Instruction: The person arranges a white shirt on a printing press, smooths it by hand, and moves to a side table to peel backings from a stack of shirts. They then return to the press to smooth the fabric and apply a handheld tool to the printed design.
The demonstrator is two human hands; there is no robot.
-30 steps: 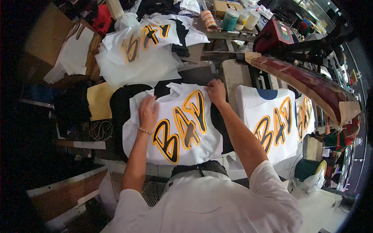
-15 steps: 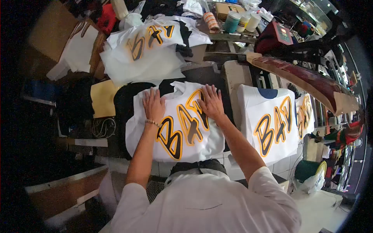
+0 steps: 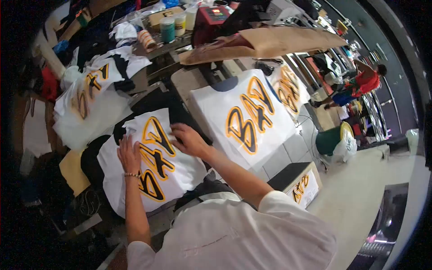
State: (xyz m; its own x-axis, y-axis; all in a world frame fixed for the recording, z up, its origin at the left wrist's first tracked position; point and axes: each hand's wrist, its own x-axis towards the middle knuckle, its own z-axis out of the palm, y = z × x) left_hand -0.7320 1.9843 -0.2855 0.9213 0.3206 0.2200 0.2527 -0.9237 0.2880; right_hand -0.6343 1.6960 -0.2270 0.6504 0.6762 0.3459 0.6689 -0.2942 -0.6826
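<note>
A white T-shirt (image 3: 182, 177) with "BAD" in black letters outlined in orange lies spread over a dark platen in front of me. My left hand (image 3: 129, 154), a beaded bracelet at its wrist, rests flat on the shirt, left of the letters, fingers stretched out. At the shirt's right edge, near the top of the print, is my right hand (image 3: 189, 139), its fingers loosely bent and holding nothing visible. To the right a second white shirt (image 3: 211, 105) with the same print and a dark neck area lies on another platen.
Further right hangs another printed shirt (image 3: 289, 87). More printed white fabric (image 3: 92, 85) and translucent sheets (image 3: 96, 123) lie at the back left. Jars (image 3: 167, 29) stand on the back bench. A long brown board (image 3: 270, 42) juts across behind. A person (image 3: 366, 81) in red is far right, beyond a green bin (image 3: 330, 141).
The view has swung to the right. My right hand has come off the print to the shirt's right edge, its fingers now bent. The left hand still lies on the shirt.
</note>
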